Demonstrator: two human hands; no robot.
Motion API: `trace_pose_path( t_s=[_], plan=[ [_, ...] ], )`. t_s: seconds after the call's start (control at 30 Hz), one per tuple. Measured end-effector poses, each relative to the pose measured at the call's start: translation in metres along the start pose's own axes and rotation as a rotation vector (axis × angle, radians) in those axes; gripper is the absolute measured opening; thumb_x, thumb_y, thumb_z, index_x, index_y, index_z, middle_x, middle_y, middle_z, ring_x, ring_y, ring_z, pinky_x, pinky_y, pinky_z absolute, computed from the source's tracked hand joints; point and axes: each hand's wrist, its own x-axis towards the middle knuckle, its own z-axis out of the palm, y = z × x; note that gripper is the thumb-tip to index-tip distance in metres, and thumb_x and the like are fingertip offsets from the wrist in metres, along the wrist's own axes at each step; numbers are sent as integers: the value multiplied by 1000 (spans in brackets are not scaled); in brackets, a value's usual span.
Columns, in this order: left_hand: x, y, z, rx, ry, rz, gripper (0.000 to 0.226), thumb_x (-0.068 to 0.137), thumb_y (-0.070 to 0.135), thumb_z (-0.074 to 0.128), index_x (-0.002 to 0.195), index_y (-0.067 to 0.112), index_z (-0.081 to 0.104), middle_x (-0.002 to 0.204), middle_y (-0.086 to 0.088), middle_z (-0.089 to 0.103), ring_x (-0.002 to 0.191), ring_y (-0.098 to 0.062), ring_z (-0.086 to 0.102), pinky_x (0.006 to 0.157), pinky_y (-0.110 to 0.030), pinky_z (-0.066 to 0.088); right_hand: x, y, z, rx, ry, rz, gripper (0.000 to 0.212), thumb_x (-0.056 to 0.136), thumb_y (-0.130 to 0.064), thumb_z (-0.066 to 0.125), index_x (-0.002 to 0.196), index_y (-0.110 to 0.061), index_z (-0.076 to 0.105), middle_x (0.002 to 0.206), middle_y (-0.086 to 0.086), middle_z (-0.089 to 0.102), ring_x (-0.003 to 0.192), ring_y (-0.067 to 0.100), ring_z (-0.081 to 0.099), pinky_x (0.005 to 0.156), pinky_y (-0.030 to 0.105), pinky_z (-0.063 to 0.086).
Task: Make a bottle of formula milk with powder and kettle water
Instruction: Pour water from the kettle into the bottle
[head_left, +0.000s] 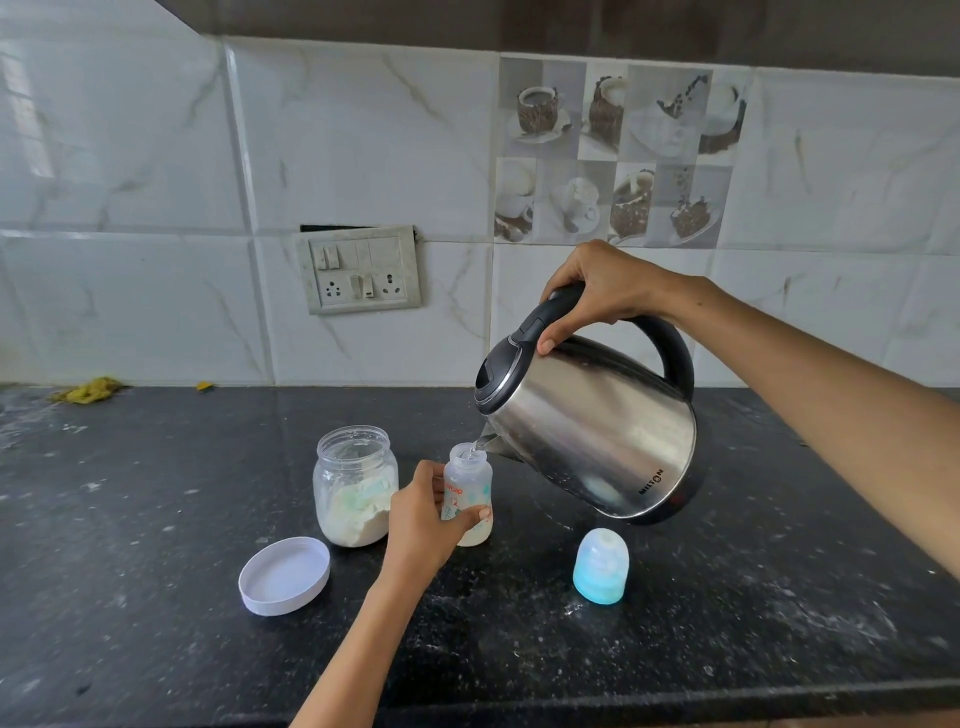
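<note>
A small clear baby bottle (468, 480) stands uncapped on the black counter (156, 519), with pale liquid or powder at its bottom. My left hand (422, 519) is wrapped around its lower half. My right hand (597, 293) grips the black handle of a steel kettle (592, 431), which is tilted left with its spout over the bottle mouth; water runs into it. An open glass jar (355, 486) of white powder stands just left of the bottle.
The jar's white lid (284, 576) lies upside down at the front left. The bottle's blue cap with teat (600, 567) stands to the right of the bottle. A wall switchboard (358, 269) sits behind. Yellow scraps (91, 389) lie at the far left back.
</note>
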Motion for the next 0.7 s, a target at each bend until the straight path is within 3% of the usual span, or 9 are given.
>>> trace_pose_path(
  t_s=[0.23, 0.7],
  plan=[
    [0, 1, 0, -5, -4, 0, 55, 70, 21, 83, 112, 12, 49, 116, -4, 64, 94, -11, 55, 78, -19, 45, 3, 0, 0, -19, -6, -5, 53, 50, -58, 87, 78, -14, 75, 69, 21, 63, 50, 20, 46, 43, 26, 35],
    [-1, 1, 0, -6, 3, -2, 57, 69, 22, 84, 113, 11, 50, 117, -6, 65, 94, -12, 56, 80, -21, 48, 4, 2, 0, -27, -11, -17, 56, 52, -58, 87, 77, -10, 74, 66, 23, 62, 46, 19, 44, 43, 29, 35]
  ],
)
